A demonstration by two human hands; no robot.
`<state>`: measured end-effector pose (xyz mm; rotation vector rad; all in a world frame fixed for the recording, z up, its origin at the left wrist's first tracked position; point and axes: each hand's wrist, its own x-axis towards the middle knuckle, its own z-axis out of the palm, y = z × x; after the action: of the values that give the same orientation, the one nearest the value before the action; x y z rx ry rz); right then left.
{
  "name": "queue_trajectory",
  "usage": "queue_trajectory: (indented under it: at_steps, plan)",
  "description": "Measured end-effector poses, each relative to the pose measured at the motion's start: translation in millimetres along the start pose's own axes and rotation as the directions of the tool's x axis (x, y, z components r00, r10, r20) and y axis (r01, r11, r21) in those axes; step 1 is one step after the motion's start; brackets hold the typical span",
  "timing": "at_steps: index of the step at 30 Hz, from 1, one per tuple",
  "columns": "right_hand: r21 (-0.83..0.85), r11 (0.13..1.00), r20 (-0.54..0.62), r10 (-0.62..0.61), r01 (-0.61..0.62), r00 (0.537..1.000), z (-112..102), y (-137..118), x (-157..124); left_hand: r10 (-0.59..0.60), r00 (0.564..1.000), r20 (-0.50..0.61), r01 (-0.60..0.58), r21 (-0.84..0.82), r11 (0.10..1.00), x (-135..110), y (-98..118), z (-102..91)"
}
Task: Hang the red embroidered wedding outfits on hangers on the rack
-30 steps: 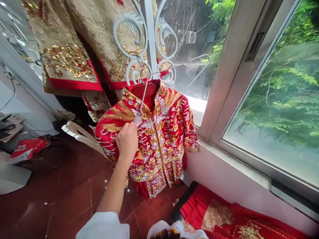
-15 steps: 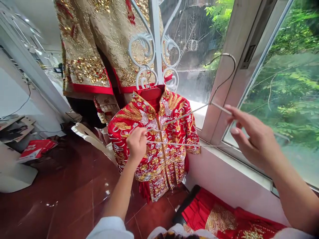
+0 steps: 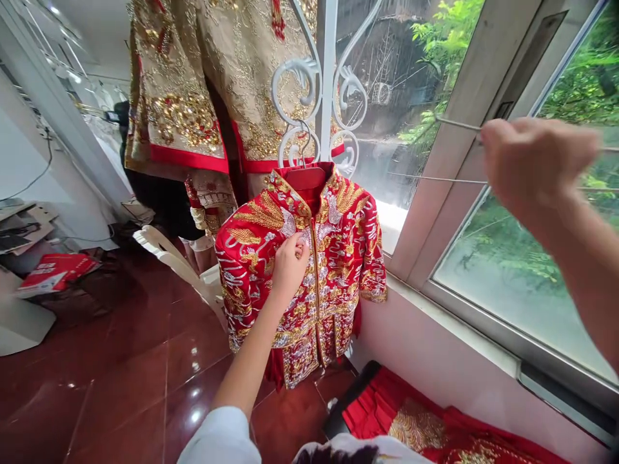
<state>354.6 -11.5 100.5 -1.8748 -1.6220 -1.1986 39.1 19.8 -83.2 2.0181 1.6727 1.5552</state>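
A red jacket [image 3: 338,258] with gold and silver embroidery hangs upright on a hanger [image 3: 304,151] from the white scrolled metalwork. My left hand [image 3: 289,261] is at the upper front of the jacket, left of its zip. Its fingers are curled closed, and what lies between them is hidden. Off to the right, before the window, my right hand [image 3: 536,161] is wrapped round a thin wire hanger [image 3: 459,122], whose wires stick out on both sides of the fist.
The white metal scrollwork [image 3: 326,84] rises behind the jacket, with beige gold-sequined garments [image 3: 184,96] beside it. A window frame [image 3: 449,212] and sill stand right. Red embroidered cloth [image 3: 411,419] lies low at right. A white chair-like piece [image 3: 169,258] stands left.
My right hand has closed round the wire hanger and carried it up and right, away from the jacket. My left hand has let go of that hanger and moved slightly right and up.
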Motion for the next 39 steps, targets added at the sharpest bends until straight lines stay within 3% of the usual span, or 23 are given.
queue_trajectory:
  at_steps: [4,9,15,18,24,28,32,36,39]
  plan:
    - [0.073,0.994,0.121,-0.09,0.082,0.989,40,-34,43,-0.148,0.989,0.018,0.147,0.081,0.986,24,5,19.5]
    - [0.185,0.971,0.162,-0.179,0.149,0.97,87,-74,77,-0.184,0.982,-0.035,0.187,0.175,0.967,33,10,23.4]
    - [0.227,0.97,0.121,-0.118,0.089,0.986,138,-97,72,-0.137,0.989,-0.054,0.146,0.223,0.964,33,16,22.4]
    - [0.28,0.958,0.057,-0.09,0.071,0.994,152,-100,62,-0.134,0.99,-0.046,0.141,0.241,0.96,38,21,30.4]
    - [0.301,0.948,0.036,-0.121,0.105,0.992,150,-96,56,-0.166,0.984,-0.065,0.176,0.219,0.96,45,28,42.2]
    - [0.227,0.969,0.053,-0.116,0.101,0.992,129,-75,60,-0.187,0.982,-0.039,0.191,0.117,0.975,40,25,35.8]
    - [0.173,0.957,0.031,-0.243,0.234,0.969,95,-56,69,-0.225,0.97,0.094,0.232,-0.071,0.97,27,11,38.4]
    - [0.223,0.971,-0.045,-0.084,0.092,0.995,76,-47,77,-0.295,0.925,0.24,0.348,-0.22,0.911,-1,-10,56.9]
    - [0.18,0.975,-0.001,-0.135,0.133,0.991,80,-41,71,-0.383,0.86,0.336,0.472,-0.24,0.849,-31,-30,73.4]
